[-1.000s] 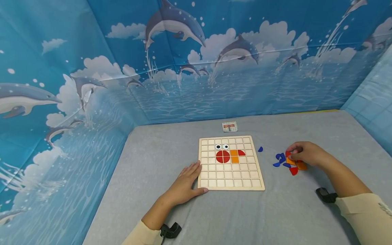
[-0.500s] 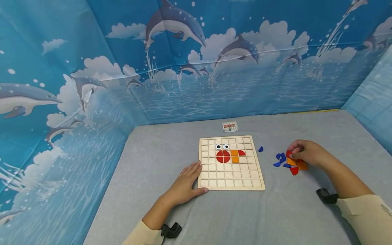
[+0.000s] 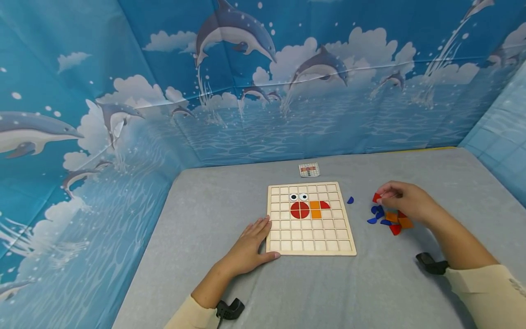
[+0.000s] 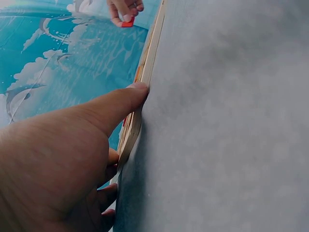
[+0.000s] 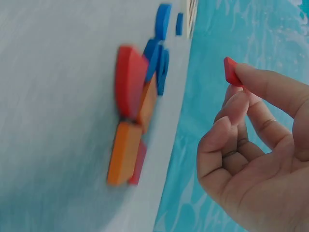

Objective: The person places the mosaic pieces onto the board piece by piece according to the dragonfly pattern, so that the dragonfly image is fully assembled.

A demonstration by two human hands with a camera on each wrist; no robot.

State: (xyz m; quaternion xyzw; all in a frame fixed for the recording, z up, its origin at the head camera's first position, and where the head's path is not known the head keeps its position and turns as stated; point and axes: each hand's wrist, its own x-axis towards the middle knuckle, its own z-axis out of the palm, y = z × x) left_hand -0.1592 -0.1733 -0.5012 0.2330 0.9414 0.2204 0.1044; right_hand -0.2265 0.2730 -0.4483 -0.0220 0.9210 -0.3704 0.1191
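My right hand (image 3: pixel 407 201) pinches a small red wooden piece (image 3: pixel 376 198) between thumb and fingers, raised over the loose pieces. In the right wrist view that red piece (image 5: pixel 231 71) sticks out past the fingertips. A square wooden grid board (image 3: pixel 310 235) lies to its left. Two eye pieces (image 3: pixel 298 197), a red circle (image 3: pixel 299 210) made of quarters, orange squares (image 3: pixel 315 209) and a red quarter piece (image 3: pixel 324 205) sit in its cells. My left hand (image 3: pixel 246 249) rests at the board's left side, fingers extended, its thumb touching the near left corner.
Under the right hand lie several blue pieces (image 3: pixel 372 220), orange squares (image 3: pixel 406 223) and red pieces (image 3: pixel 395 229). One blue piece (image 3: pixel 350 200) lies alone beside the board. A small pattern card (image 3: pixel 309 170) lies beyond the board. A dolphin-print curtain (image 3: pixel 246 123) borders the grey table (image 3: pixel 205 201).
My right hand has lifted a red piece from the loose pieces and moved slightly left with it. The left hand and the board have stayed put.
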